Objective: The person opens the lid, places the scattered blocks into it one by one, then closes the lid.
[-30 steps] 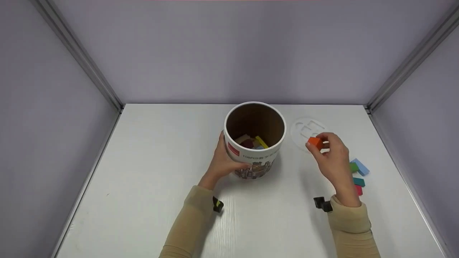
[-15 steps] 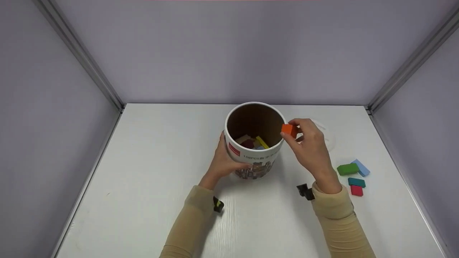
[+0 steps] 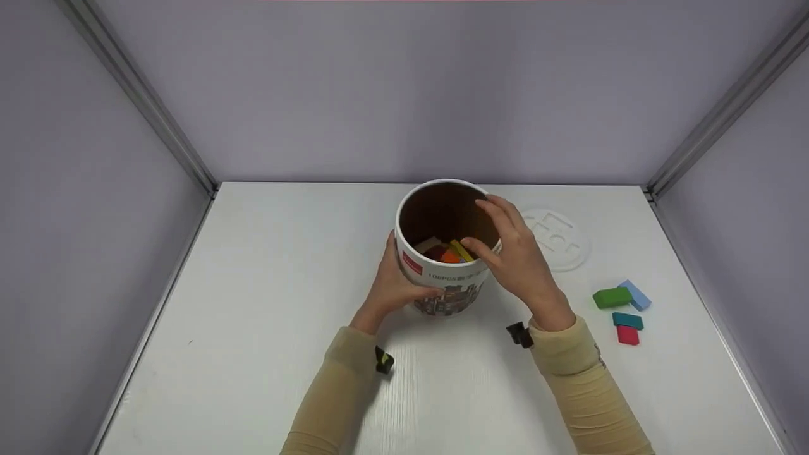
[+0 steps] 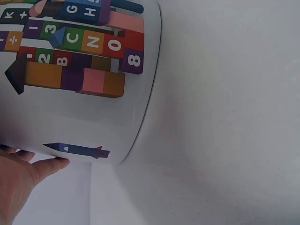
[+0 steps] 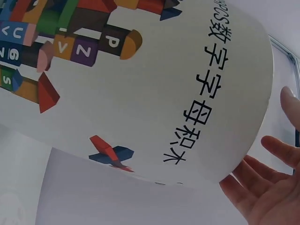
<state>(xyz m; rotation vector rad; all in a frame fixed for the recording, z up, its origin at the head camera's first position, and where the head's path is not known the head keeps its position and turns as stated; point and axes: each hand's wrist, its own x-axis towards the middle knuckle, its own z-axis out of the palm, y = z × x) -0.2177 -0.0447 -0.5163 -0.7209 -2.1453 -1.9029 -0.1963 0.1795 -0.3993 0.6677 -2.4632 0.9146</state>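
A white printed bucket (image 3: 450,297) stands upright on the table. My left hand (image 3: 393,287) holds its left side, with the thumb across the front; the left wrist view shows this hand (image 4: 33,173) against the wall. Over the bucket's right rim is my right hand (image 3: 515,259), its thumb and fingers spread apart with nothing between them. In the right wrist view, that hand (image 5: 272,183) is by the rim. Down inside lie an orange block (image 3: 450,256), a yellow block (image 3: 462,250) and other blocks, partly hidden by the front wall.
On the white table (image 3: 253,303), a green block (image 3: 612,297), a light blue block (image 3: 637,296), a teal block (image 3: 628,321) and a red block (image 3: 628,335) lie at the right. A white round lid (image 3: 559,243) with cut-out shapes lies behind my right hand.
My right hand has moved left to the bucket and let go of the orange block, which now lies inside. My left hand and the bucket have stayed in place.
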